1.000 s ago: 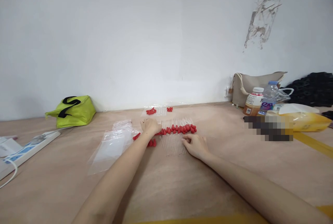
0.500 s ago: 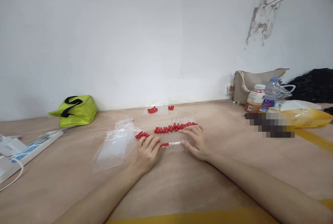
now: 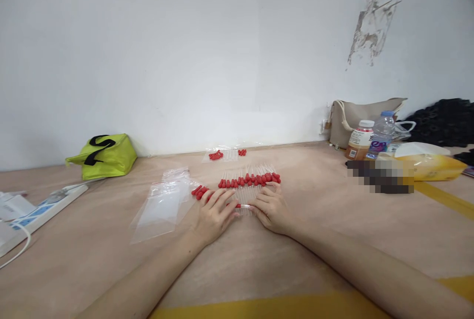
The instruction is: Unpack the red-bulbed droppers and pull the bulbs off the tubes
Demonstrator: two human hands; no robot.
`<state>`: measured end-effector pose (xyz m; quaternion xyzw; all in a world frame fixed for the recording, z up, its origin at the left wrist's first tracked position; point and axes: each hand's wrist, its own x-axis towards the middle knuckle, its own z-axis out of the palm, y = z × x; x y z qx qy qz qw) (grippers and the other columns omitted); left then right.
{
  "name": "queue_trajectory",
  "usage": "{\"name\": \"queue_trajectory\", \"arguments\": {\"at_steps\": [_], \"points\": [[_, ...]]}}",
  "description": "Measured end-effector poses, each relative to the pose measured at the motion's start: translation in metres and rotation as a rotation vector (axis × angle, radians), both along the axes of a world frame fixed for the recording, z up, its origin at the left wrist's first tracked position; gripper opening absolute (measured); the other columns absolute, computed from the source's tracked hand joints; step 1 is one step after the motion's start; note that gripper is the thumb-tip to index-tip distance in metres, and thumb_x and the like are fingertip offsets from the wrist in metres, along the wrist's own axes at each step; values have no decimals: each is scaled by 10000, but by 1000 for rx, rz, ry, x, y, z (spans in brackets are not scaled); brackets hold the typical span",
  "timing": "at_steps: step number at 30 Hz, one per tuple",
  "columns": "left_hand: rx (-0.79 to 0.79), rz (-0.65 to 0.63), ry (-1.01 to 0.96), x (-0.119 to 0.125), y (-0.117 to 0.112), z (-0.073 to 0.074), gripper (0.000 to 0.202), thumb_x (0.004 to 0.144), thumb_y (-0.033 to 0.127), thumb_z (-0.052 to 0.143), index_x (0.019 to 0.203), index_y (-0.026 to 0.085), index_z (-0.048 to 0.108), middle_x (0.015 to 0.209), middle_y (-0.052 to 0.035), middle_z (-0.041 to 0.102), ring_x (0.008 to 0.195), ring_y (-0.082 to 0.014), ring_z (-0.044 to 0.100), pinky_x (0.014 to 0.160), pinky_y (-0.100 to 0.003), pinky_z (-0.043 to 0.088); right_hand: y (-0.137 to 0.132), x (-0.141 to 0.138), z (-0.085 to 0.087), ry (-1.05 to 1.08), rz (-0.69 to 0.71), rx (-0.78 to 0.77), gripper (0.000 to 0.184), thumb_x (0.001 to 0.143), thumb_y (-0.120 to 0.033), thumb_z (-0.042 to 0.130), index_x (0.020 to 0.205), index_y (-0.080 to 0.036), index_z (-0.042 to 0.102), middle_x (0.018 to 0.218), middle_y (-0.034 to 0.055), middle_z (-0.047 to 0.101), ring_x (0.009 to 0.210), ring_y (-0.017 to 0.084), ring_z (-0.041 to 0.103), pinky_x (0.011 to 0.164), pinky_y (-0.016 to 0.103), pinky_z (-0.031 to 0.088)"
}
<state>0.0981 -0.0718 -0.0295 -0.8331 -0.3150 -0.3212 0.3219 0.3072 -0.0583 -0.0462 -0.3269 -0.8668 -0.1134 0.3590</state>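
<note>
My left hand (image 3: 216,213) and my right hand (image 3: 269,206) meet over one clear glass dropper with a red bulb (image 3: 242,206), each pinching an end of it just above the wooden floor. Right behind them lies a row of several clear droppers with red bulbs (image 3: 252,180). A few loose red bulbs (image 3: 200,191) lie beside my left hand. Empty clear zip bags (image 3: 163,203) are spread to the left of that hand.
A lime green bag (image 3: 105,156) sits by the wall at left, a white power strip (image 3: 40,208) nearer. More red bulbs on plastic (image 3: 222,155) lie by the wall. At right stand a beige bag (image 3: 361,116), two bottles (image 3: 370,139) and a yellow packet (image 3: 433,166).
My left hand drew back from the dropper row toward me and came onto a single dropper. My right hand closed in on its other end, so both hands now meet.
</note>
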Motion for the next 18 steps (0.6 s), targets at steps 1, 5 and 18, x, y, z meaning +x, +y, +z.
{"name": "queue_trajectory", "arguments": {"at_steps": [1,5,18], "points": [[0,-18,6,0,1,-1,142,810,291,535,921,249,614,1056,-29,631,1003,-210,526,881,-387,305,0,0,0,2,6,7,251,874,-286,391,846,-219,632,652,3,587,727,134,454,921,386,199],[-25,-40,25,-3,5,-4,112,839,224,498,851,223,609,897,10,676,917,-170,561,860,-359,312,0,0,0,-9,41,33,254,872,-275,389,820,-213,630,622,3,567,705,134,445,884,375,217],[-192,62,-219,-46,9,11,210,842,193,410,853,223,618,900,-27,645,868,-168,567,784,-316,414,13,26,4,182,-109,-86,265,851,-321,423,775,-230,660,628,3,610,670,127,489,833,337,239]]}}
